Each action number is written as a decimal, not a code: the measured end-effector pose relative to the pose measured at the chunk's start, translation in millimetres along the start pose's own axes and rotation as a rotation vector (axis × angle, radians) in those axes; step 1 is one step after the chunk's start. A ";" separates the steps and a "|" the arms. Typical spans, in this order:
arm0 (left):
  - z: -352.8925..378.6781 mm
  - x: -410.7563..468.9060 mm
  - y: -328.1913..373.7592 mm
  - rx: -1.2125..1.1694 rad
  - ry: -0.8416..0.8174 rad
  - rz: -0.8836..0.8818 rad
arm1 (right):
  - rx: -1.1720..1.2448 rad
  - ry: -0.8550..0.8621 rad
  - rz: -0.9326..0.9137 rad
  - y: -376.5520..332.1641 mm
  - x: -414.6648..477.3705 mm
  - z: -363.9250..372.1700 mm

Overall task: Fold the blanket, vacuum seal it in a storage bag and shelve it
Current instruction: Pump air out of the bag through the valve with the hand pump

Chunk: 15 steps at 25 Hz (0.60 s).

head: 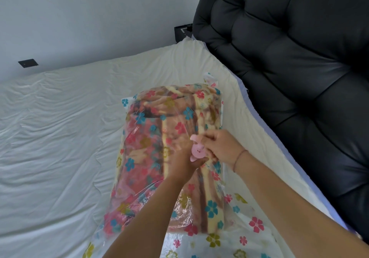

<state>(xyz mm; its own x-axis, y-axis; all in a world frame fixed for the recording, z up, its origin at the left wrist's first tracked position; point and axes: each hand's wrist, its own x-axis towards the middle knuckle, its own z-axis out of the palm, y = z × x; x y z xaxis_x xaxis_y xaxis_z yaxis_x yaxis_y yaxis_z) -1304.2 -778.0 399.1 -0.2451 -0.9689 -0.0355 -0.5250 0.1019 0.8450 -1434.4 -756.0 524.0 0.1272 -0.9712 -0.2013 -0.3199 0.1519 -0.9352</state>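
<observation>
pink valve (pixel 197 151) of the storage bag (pixel 256 224), blanket (pixel 148 145) inside, is grasped in the grip of left hand (pixel 182 158) and right hand (pixel 222 147).

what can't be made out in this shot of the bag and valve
Head view:
- The pink valve: half covered by the left hand and right hand, so open or capped is unclear.
- Grip of the left hand: motion blur.
- Mouth of the storage bag: cut off by the bottom edge.
- The black box beside the headboard: too small.
</observation>
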 end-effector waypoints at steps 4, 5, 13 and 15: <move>-0.7 3.6 -7.7 -0.053 0.015 -0.030 | 0.174 -0.040 -0.069 -27.7 0.7 -27.4; -2.7 5.2 -9.0 -0.065 -0.001 -0.031 | 0.221 -0.038 -0.114 -31.0 0.2 -32.5; -2.1 0.0 -13.8 -0.046 0.001 -0.024 | 0.132 -0.073 -0.011 -18.3 1.8 -17.8; -4.9 3.9 -15.7 -0.076 -0.004 -0.048 | 0.207 -0.062 -0.115 -34.8 4.6 -28.4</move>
<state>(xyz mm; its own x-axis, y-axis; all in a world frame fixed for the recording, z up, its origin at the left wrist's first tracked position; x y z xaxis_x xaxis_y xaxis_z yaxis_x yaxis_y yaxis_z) -1292.8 -784.5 388.3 -0.2243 -0.9713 -0.0793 -0.4726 0.0373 0.8805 -1449.4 -770.9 563.9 0.2108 -0.9722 -0.1019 -0.1018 0.0818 -0.9914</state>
